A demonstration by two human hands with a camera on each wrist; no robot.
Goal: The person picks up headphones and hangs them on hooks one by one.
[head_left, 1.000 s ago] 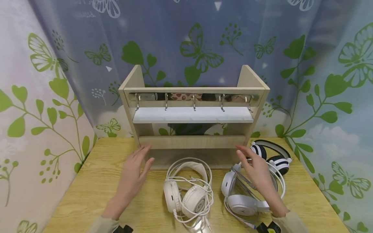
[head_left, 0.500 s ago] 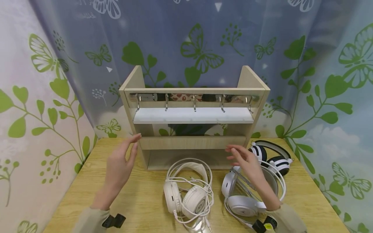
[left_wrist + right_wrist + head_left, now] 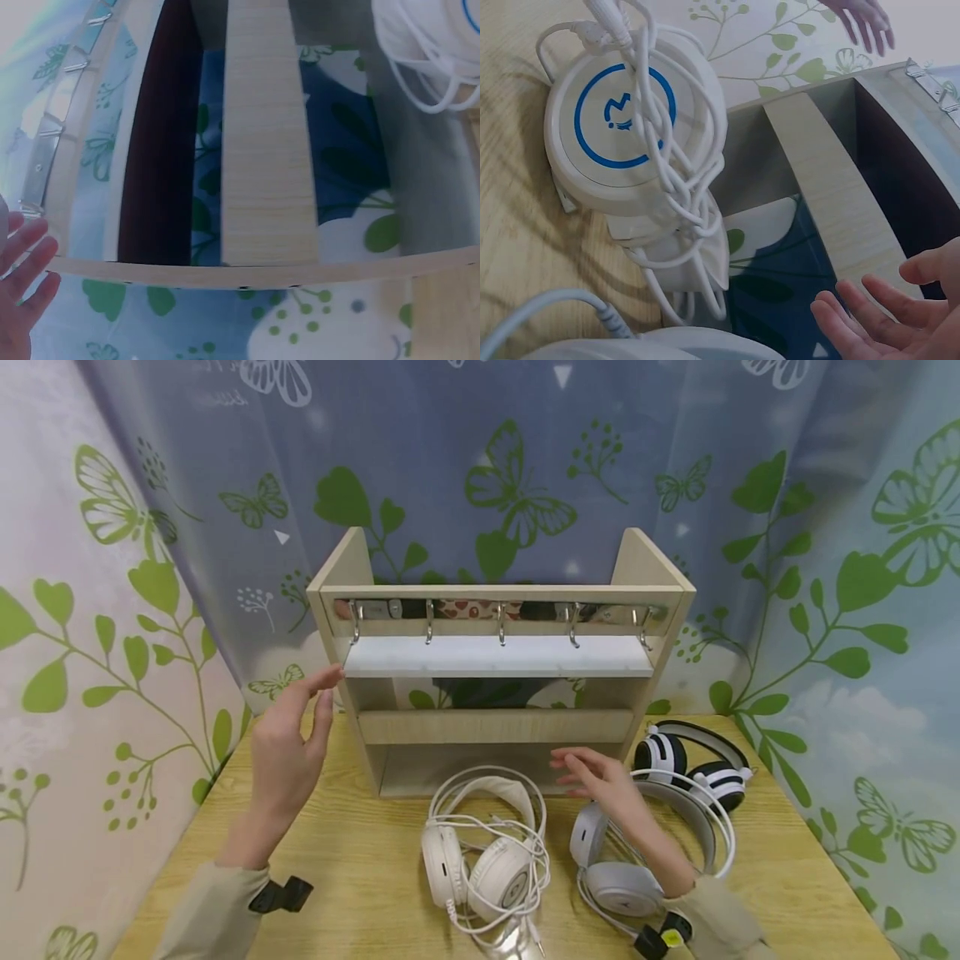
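My left hand (image 3: pixel 288 756) is raised beside the left side of a light wooden rack (image 3: pixel 495 727), its fingers loosely extended and holding nothing. In the left wrist view, the left fingers (image 3: pixel 28 262) appear at the rack's side board. My right hand (image 3: pixel 611 789) hovers before the rack's lower right, above the grey-white headphones (image 3: pixel 622 887), with relaxed fingers and nothing in them. Between the hands, cream-white headphones (image 3: pixel 498 872) lie on the table with their cable wound around them. A metal strip with several hooks (image 3: pixel 501 625) runs along the rack's upper front.
Black-and-white headphones (image 3: pixel 716 781) lie at the right, behind the grey-white pair. The wooden table (image 3: pixel 360 893) reaches back to a patterned curtain (image 3: pixel 435 468). A white shelf (image 3: pixel 495 656) sits below the hooks.
My left hand has moved left and up, away from the rack's lower front to its left side. The right hand has shifted left. The headphones and rack have stayed put.
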